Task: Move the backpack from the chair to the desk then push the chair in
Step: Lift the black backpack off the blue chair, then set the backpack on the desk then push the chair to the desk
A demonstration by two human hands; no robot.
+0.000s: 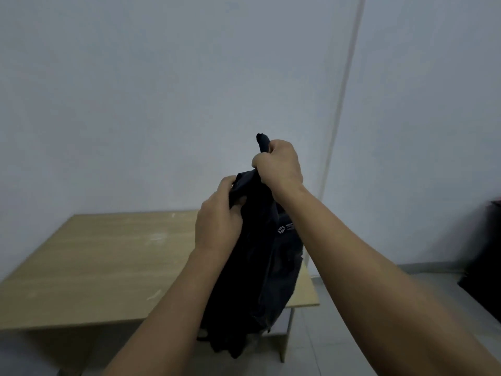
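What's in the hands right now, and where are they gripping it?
Both hands hold the black backpack by its top: the right hand is closed around the top handle, and the left hand pinches the fabric just below it.

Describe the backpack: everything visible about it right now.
The backpack is black, of soft, limp fabric that sags in folds, with a small white logo on its upper right side. It hangs upright in the air, in front of the near right part of the wooden desk, its bottom below the desk's front edge in the picture. The right hand has a closed grip on its top loop, whose end pokes up above the fist. The left hand clutches the upper fabric. Nothing else visibly touches it.
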